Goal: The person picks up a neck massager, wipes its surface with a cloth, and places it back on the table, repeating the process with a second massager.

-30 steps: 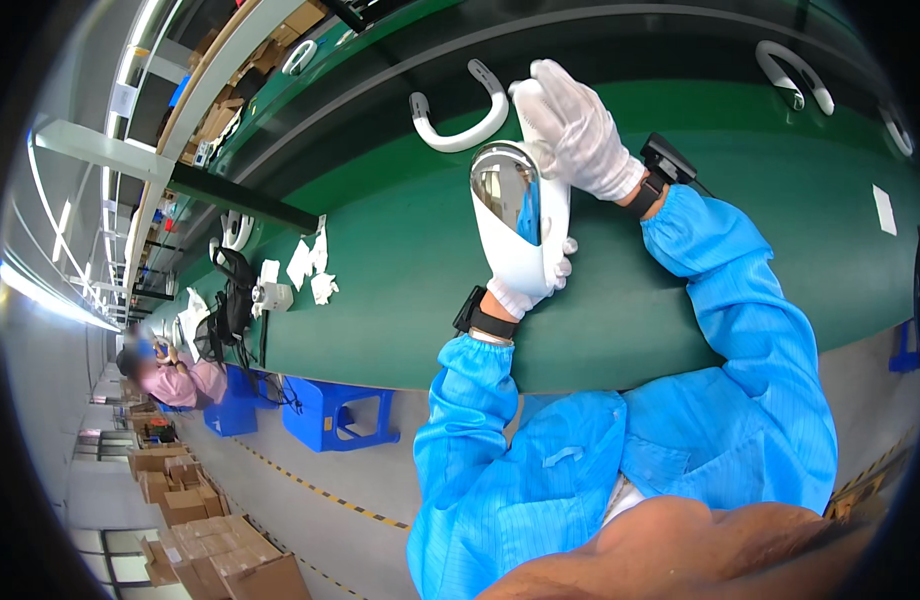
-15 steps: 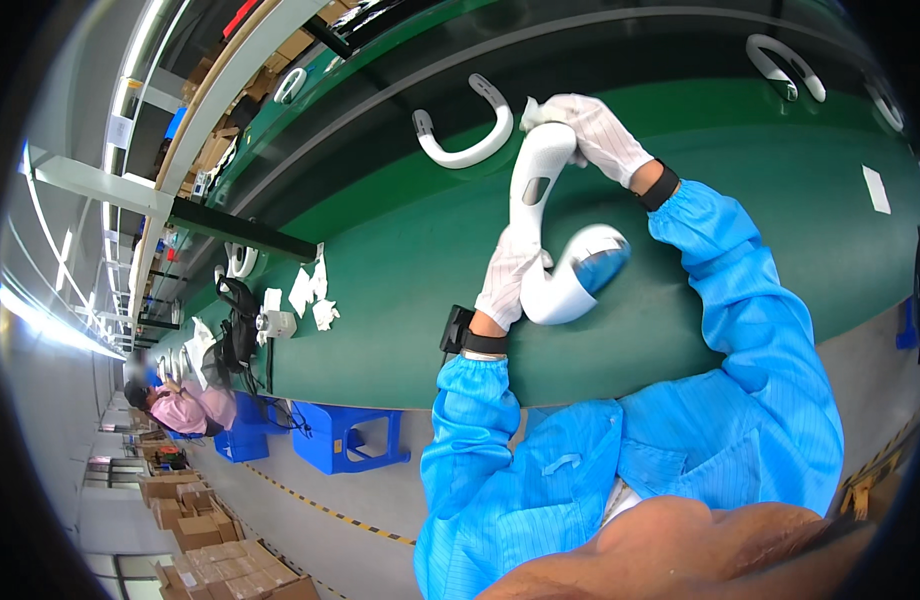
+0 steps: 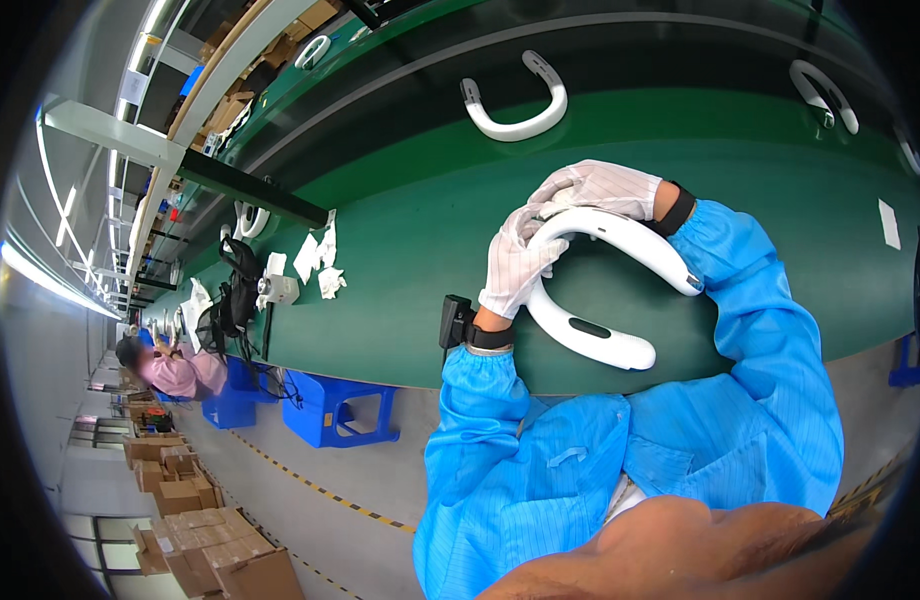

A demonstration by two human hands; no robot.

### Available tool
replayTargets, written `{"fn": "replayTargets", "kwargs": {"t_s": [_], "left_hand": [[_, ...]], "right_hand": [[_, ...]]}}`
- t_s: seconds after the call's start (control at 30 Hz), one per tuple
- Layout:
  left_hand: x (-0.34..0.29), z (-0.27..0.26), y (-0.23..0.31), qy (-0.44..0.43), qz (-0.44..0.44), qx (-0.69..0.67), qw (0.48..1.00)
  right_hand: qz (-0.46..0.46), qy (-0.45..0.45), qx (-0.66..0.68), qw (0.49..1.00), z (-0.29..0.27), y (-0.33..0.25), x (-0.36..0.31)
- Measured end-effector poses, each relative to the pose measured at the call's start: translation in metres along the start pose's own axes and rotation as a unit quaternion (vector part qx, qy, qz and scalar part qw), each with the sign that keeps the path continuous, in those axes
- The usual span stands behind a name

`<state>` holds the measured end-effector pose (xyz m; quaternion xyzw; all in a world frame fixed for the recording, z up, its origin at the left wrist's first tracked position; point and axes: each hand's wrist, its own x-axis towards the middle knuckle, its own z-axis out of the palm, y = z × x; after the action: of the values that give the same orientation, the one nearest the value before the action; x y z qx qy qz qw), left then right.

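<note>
A white U-shaped neck fan [image 3: 635, 243] is held over the green table, its two arms pointing right and toward me. My left hand [image 3: 515, 262], in a white striped glove, is closed around its bend. My right hand [image 3: 602, 188], gloved the same way, lies along the far outer side of the bend, fingers curled against it and close to the left fingers. Whether a cloth is pinched under the right fingers cannot be made out. The near arm shows a dark oval opening, and the far arm a small dark mark.
Beyond my hands, another neck fan [image 3: 520, 130] lies on the dark conveyor strip, with one more [image 3: 823, 95] at far right. Crumpled white cloths [image 3: 330, 282] and a black bag [image 3: 242, 290] are leftward. A blue stool [image 3: 340, 408] stands below the table; a person in pink [image 3: 175, 372] sits farther left.
The neck fan has turned so its arms now point right and toward me. My right hand has come down from the fan's far end to the bend, next to my left hand.
</note>
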<state>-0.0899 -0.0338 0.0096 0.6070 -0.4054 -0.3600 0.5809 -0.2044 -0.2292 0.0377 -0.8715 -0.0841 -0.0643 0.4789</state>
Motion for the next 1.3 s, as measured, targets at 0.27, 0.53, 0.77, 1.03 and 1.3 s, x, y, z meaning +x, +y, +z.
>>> {"fn": "replayTargets", "kwargs": {"t_s": [0.27, 0.53, 0.77, 1.03, 1.3], "left_hand": [[0.003, -0.026, -0.003, 0.049, -0.089, -0.073, 0.992], [0.007, -0.025, -0.014, 0.109, -0.049, -0.305, 0.945], [0.02, -0.017, -0.032, 0.146, -0.064, -0.09, 0.983], [0.102, -0.004, -0.027, 0.121, 0.101, 0.423, 0.893], [0.234, 0.042, -0.021, -0.037, 0.157, 0.701, 0.694]], "right_hand": [[0.211, -0.017, 0.061, 0.975, -0.013, -0.028, -0.049], [0.299, 0.232, 0.117, 0.918, -0.028, 0.02, -0.082], [0.409, 0.506, 0.001, 0.759, -0.211, 0.144, -0.145], [0.452, 0.583, -0.354, 0.575, -0.239, 0.213, -0.162], [0.1, 0.698, -0.301, 0.642, -0.214, 0.174, -0.121]]}}
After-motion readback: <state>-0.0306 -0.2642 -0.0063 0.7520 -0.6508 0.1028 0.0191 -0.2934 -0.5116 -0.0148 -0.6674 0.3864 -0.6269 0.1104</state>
